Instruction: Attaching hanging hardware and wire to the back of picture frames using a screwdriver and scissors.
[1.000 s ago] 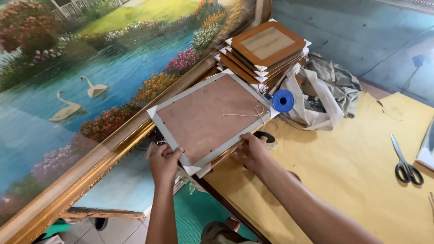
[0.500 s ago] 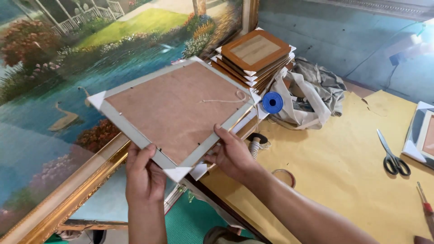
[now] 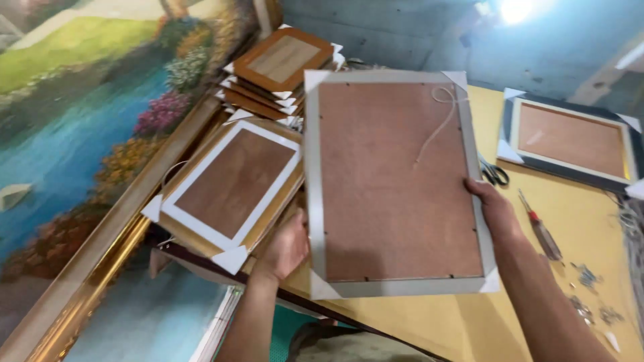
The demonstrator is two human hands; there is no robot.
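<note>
Both hands hold one frame (image 3: 396, 184), back side up, showing brown backing board, a pale grey border, white corner protectors and a loop of hanging cord (image 3: 439, 121) near the top right. The left hand (image 3: 285, 248) has its grip closed on the lower left edge, fingers hidden beneath and thumb against the border; the right hand (image 3: 493, 211) clasps the right edge a little above the lower corner, thumb on the border. The frame lies between the two grips and rises away from them, its long axis running away from the person, top end farthest; most of its length sits beyond both hands, neither clearly nearer its middle. Just left, under its edge, rests a second frame (image 3: 228, 188) with a white border, tilted, on a small stack. Beyond that stands a pile of brown frames (image 3: 282, 64). Right of the held frame, on the yellow surface (image 3: 590, 221), lie scissors (image 3: 495, 174), a red-handled screwdriver (image 3: 540, 231), scattered small hardware (image 3: 587, 281) and a dark frame (image 3: 573, 141). A large landscape painting (image 3: 87, 121) in a gilt frame leans along the left; a grey wall (image 3: 402, 33) closes the room behind.
</note>
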